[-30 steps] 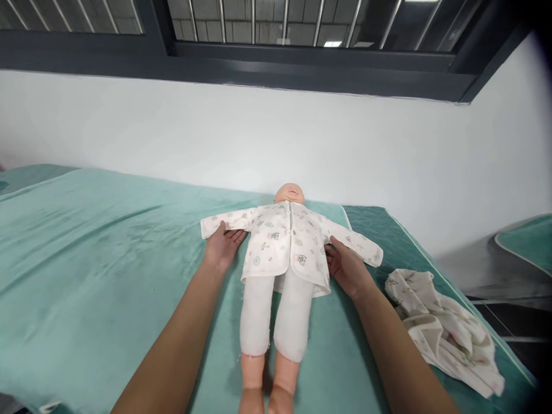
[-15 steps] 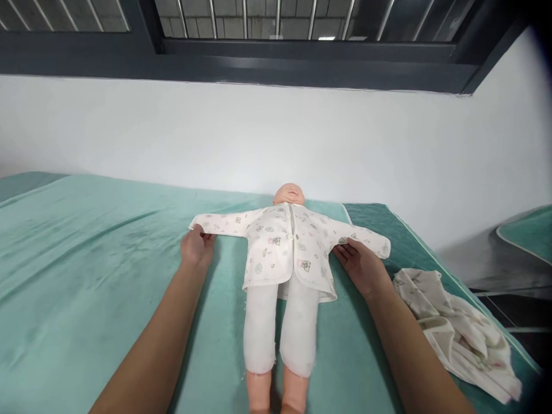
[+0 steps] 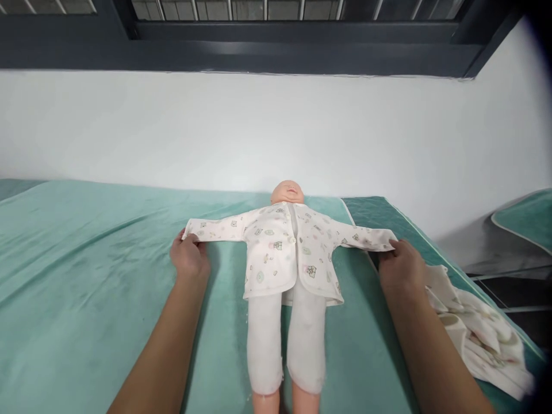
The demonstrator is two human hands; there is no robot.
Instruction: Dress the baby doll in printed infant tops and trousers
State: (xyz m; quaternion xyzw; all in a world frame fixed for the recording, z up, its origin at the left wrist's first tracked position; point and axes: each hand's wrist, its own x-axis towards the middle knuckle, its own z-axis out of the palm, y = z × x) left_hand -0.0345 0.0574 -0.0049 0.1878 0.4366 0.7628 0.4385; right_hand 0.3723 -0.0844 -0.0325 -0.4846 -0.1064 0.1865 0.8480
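A baby doll (image 3: 287, 191) lies on its back, its head toward the wall and its legs toward me. It wears a white printed baby jacket (image 3: 271, 253), with both sleeves stretched out sideways. My left hand (image 3: 190, 256) is closed on the cuff of the sleeve at the left. At the right, my right hand (image 3: 401, 264) pinches the cuff of the other sleeve. The doll's own hands are not visible. White padded coverings (image 3: 265, 339) wrap its legs down to the lower part, where bare legs show.
A green sheet (image 3: 107, 299) covers the bed beneath the doll. At the right lies a crumpled printed cloth (image 3: 483, 333), partly behind my right forearm. A white wall (image 3: 241, 126) and a dark window frame (image 3: 293, 49) stand behind. Another green-covered surface (image 3: 526, 218) is at the far right.
My right hand has moved outward from under the sleeve to its cuff and closed on it. The right sleeve is now straighter. My left hand has shifted slightly outward along its cuff.
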